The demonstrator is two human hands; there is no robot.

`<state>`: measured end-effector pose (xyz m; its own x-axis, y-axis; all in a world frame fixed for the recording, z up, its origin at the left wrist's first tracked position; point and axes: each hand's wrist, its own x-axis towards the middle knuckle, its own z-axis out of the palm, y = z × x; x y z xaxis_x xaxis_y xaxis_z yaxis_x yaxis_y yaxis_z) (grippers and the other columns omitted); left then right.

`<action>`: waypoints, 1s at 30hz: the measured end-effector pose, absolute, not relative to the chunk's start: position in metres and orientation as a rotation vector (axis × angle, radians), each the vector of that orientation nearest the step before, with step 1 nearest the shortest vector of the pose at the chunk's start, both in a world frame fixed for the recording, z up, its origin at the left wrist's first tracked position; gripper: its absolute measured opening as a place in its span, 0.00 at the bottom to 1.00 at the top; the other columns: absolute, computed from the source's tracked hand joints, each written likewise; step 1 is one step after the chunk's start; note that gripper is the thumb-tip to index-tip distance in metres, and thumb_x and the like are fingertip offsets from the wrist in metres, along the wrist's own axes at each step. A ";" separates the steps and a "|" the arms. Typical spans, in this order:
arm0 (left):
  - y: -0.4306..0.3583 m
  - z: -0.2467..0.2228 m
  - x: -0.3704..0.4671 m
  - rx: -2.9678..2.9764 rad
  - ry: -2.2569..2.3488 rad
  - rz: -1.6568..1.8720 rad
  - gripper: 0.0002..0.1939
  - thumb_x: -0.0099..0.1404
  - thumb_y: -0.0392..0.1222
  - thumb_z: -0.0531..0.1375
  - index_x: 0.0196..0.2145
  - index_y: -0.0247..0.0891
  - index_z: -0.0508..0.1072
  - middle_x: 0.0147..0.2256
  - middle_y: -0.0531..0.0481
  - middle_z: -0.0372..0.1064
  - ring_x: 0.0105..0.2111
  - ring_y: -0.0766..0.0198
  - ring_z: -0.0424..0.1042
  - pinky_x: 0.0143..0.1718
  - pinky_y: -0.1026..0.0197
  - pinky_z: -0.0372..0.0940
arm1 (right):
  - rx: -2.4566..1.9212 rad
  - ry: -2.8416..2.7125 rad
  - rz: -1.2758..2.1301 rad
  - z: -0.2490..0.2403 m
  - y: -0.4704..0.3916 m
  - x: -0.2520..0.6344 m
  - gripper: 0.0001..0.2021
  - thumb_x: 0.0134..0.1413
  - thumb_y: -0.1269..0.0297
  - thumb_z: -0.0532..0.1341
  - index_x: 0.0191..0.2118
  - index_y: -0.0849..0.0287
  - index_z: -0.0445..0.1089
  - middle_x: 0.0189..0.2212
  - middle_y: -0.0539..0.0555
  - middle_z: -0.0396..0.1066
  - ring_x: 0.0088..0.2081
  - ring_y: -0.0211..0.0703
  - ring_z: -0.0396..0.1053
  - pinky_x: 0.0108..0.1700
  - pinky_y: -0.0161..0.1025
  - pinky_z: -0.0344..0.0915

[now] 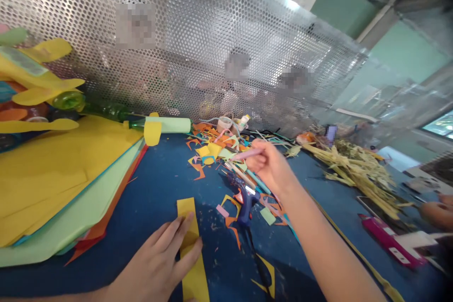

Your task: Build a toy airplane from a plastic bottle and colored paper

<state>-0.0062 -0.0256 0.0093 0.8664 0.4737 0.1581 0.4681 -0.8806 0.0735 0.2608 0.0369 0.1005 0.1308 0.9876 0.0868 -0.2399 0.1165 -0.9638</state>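
Note:
My left hand point(159, 257) lies with its fingers outstretched on a yellow paper strip point(196, 278), which is flat on the blue table point(148, 207). In my right hand point(272, 167) is a slim pink pen point(247, 154), pinched between the fingers and held above the paper scraps, its tip pointing left. A dark blue glue gun point(246, 210) lies just below this hand, its black cord running toward me. Several other pens point(240, 173) lie under the right hand, partly hidden by it. Coloured paper cuttings point(210, 151) are strewn around them.
Stacked coloured sheets point(63, 170) cover the left side. Behind them lies a bottle wrapped in pale green paper point(175, 125). A perforated metal screen point(212, 23) borders the back. Dried husks point(354, 165) and a pink power strip point(389, 240) are on the right, near another person's hand point(437, 212).

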 end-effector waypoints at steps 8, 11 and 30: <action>-0.026 0.030 -0.003 2.932 0.721 0.076 0.30 0.60 0.57 0.52 0.56 0.40 0.62 0.54 0.34 0.60 0.54 0.43 0.57 0.49 0.46 0.60 | -1.238 -1.314 1.287 0.035 0.004 0.173 0.12 0.49 0.55 0.61 0.30 0.58 0.63 0.18 0.45 0.62 0.21 0.33 0.60 0.25 0.32 0.56; -0.026 0.027 -0.003 2.890 0.727 0.070 0.30 0.60 0.56 0.53 0.56 0.39 0.61 0.54 0.32 0.59 0.56 0.42 0.55 0.50 0.45 0.58 | -1.309 -1.395 1.081 0.022 -0.001 0.168 0.13 0.50 0.58 0.61 0.26 0.57 0.56 0.16 0.42 0.58 0.19 0.32 0.59 0.25 0.32 0.56; -0.027 0.025 -0.005 2.790 0.716 0.141 0.29 0.63 0.58 0.47 0.56 0.38 0.60 0.58 0.36 0.54 0.59 0.46 0.48 0.54 0.47 0.52 | -1.354 -1.499 1.037 0.007 0.003 0.173 0.13 0.54 0.63 0.56 0.24 0.55 0.51 0.16 0.40 0.51 0.16 0.30 0.52 0.20 0.29 0.52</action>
<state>-0.0048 -0.0274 0.0248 0.8741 0.4848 0.0297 0.4599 -0.8458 0.2703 0.1734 0.0035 0.0070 -0.0594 0.9966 0.0575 0.2977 0.0727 -0.9519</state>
